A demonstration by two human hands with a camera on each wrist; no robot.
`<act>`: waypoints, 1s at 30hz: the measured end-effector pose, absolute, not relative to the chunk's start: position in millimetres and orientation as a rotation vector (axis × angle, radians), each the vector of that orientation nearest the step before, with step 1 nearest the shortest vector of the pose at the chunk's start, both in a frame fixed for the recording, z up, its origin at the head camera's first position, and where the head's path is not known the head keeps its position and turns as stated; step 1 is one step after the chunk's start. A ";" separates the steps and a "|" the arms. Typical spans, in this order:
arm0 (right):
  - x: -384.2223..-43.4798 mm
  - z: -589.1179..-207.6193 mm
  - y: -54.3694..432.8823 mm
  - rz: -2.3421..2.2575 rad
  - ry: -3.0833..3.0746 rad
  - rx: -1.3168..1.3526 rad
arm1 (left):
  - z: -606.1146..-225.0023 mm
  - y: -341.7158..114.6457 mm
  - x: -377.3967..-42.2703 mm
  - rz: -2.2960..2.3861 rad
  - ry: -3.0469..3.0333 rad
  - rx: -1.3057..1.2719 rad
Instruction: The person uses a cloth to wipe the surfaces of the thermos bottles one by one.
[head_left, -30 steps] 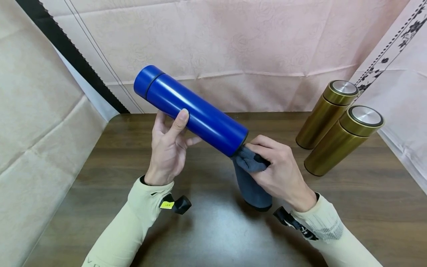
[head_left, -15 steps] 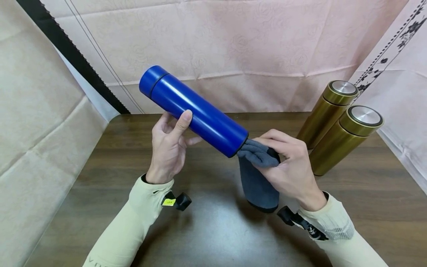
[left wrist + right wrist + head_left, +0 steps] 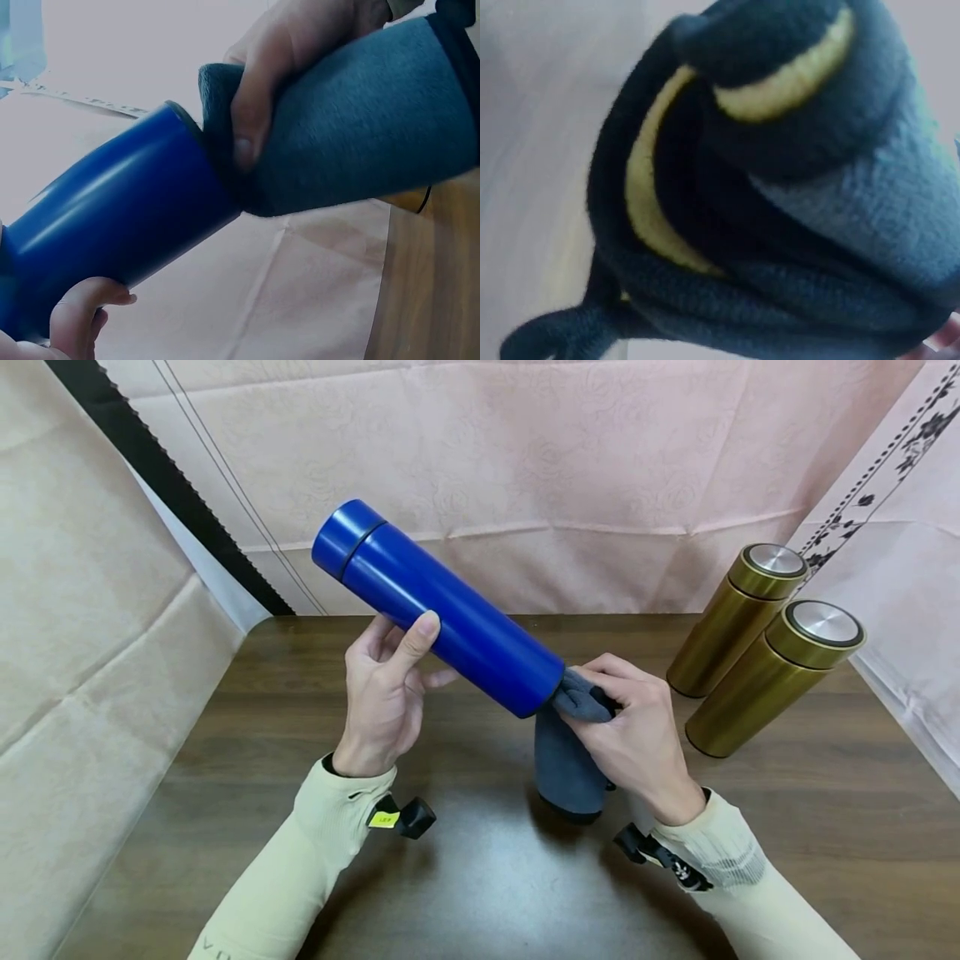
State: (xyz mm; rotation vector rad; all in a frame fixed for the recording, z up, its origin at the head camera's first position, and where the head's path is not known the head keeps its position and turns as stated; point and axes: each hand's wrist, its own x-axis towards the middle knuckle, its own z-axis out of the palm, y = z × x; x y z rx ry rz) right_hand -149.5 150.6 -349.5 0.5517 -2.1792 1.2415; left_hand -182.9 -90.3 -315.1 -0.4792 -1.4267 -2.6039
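Note:
My left hand (image 3: pixel 384 702) holds a blue thermos flask (image 3: pixel 450 614) tilted above the table, its lid end up and to the left. The thumb lies along the flask's side. In my right hand (image 3: pixel 633 727) is a bunched grey-blue cleaning cloth (image 3: pixel 572 768), pinched between thumb and fingers against the flask's lower end. A loose part of the cloth hangs below that hand. Seen from the left wrist, the cloth (image 3: pixel 367 112) meets the flask's base (image 3: pixel 180 120). The right wrist view is filled by its folds (image 3: pixel 840 225), with dark trim and yellow strips.
Two gold flasks (image 3: pixel 738 618) with silver-topped lids stand side by side at the right of the brown wooden table (image 3: pixel 480 877). Pale cloth hangings (image 3: pixel 525 460) enclose the table at the back and both sides.
My right hand with the cloth moved right, then back left toward the flask's base. The blue flask has shifted slightly right with my left hand. The gold flasks stayed put.

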 end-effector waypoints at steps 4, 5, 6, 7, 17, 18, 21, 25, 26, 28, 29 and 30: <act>-149.1 -352.3 148.3 1.218 -2.222 0.609 | -316.8 -88.8 -183.3 -2.607 -1.391 -0.482; -148.5 -352.3 147.8 1.215 -2.233 0.628 | -316.8 -88.7 -183.3 -2.605 -1.386 -0.481; -147.8 -352.1 147.5 1.213 -2.242 0.650 | -316.9 -88.8 -183.4 -2.605 -1.381 -0.481; -146.9 -351.4 147.3 1.214 -2.248 0.672 | -316.7 -89.0 -183.3 -2.602 -1.382 -0.485; -137.1 -330.5 154.5 1.310 -2.179 0.830 | -315.3 -90.6 -184.4 -2.539 -1.418 -0.499; -136.5 -328.2 156.1 1.329 -2.162 0.821 | -315.8 -90.4 -185.0 -2.541 -1.423 -0.498; -135.9 -324.1 161.0 1.373 -2.138 0.756 | -316.8 -89.4 -186.2 -2.546 -1.439 -0.494; -137.7 -324.1 164.1 1.403 -2.146 0.641 | -317.2 -88.6 -186.4 -2.564 -1.437 -0.502; -138.8 -324.8 164.4 1.408 -2.151 0.613 | -317.2 -88.5 -185.8 -2.568 -1.433 -0.507; -141.4 -326.5 164.5 1.419 -2.162 0.562 | -317.1 -88.2 -184.8 -2.574 -1.420 -0.513; -142.9 -327.7 164.2 1.413 -2.168 0.540 | -317.6 -88.0 -184.6 -2.578 -1.416 -0.516; -144.3 -329.2 163.8 1.398 -2.175 0.522 | -318.0 -87.7 -184.2 -2.583 -1.412 -0.516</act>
